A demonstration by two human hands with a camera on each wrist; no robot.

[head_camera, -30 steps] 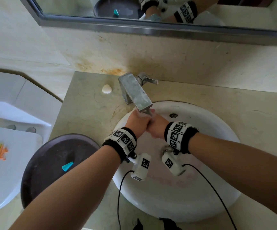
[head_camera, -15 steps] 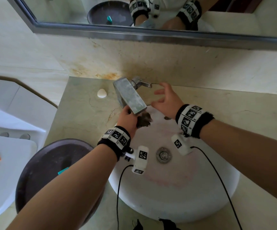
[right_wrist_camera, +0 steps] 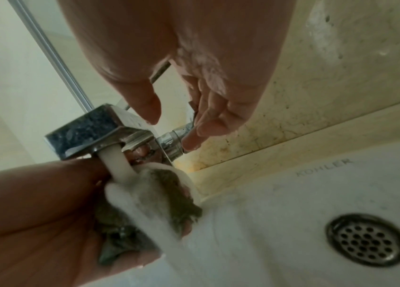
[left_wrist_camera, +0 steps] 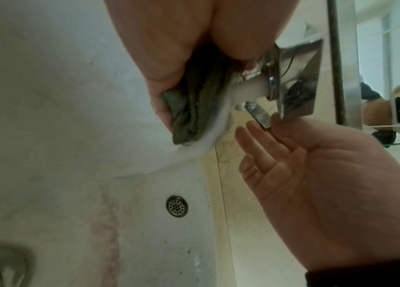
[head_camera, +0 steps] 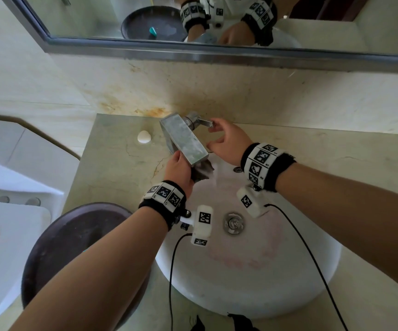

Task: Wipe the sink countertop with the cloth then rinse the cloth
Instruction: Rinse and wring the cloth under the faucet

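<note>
Basin point(head_camera: 288, 295): the nearest thing in view, white; the running water is caught in it.
Left hand point(head_camera: 179, 169): the wet dark cloth point(head_camera: 202, 172) is gripped in curled fingers, under the spout.
Cloth: it is best squeezed and turned in the stream so every fold is flushed.
Right hand point(head_camera: 229, 142): fingers straight and relaxed, nothing gripped; the fingertips are laid against the faucet point(head_camera: 183, 139) lever point(head_camera: 204, 122), farther back.
Lever: it is best moved only once rinsing is judged complete.

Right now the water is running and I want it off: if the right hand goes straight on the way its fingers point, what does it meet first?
The right hand would most likely meet the tap handle first; its fingertips already look at or touching it, though depth is unclear.
</note>
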